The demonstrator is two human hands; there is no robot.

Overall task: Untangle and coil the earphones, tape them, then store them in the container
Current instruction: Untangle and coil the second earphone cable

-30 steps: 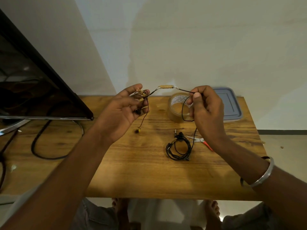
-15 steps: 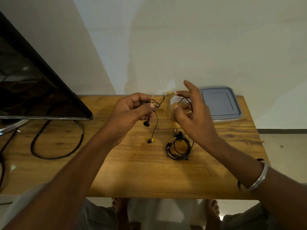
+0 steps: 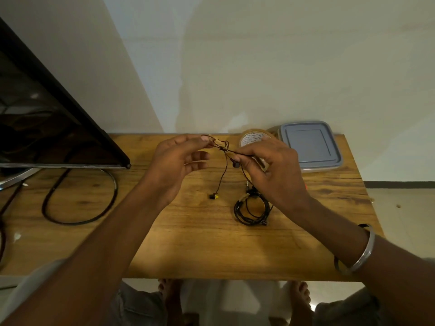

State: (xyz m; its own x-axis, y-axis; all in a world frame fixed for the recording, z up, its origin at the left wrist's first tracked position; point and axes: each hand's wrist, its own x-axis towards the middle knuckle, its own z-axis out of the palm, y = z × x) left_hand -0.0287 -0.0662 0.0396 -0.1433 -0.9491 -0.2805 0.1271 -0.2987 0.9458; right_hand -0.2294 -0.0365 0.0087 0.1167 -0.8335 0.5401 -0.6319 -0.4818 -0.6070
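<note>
- Since half a second ago the right hand (image 3: 270, 170) has closed from spread fingers into a pinch on the cord, and both hands have drawn closer, with the knot now between them.
- The left hand (image 3: 179, 163) pinches the tangled earphones (image 3: 224, 149) between thumb and forefinger at their knotted top, the other fingers loosely curled below.
- The right hand grips the same cord at the knot's 4 o'clock, thumb and forefinger clamped on the strand.
- The knot sits held above the wooden table (image 3: 188, 231), not touching it.
- From the knot one strand hangs toward 6 o'clock and ends in a yellow-tipped earbud (image 3: 214, 196) at the table surface; a dark earbud (image 3: 235, 164) dangles just beside the right thumb.
- A coiled black cable (image 3: 251, 209) lies on the table at 5 o'clock from the knot, partly under the right wrist.
- The tape roll (image 3: 253, 137) stands behind the right hand at its 12 o'clock.
- The grey-lidded container (image 3: 309, 147), lid on, sits just beside the tape at its 3 o'clock.
- A dark screen (image 3: 47, 128) stands at the table's 9 o'clock.
- A metal bangle (image 3: 362, 250) circles the right forearm.
</note>
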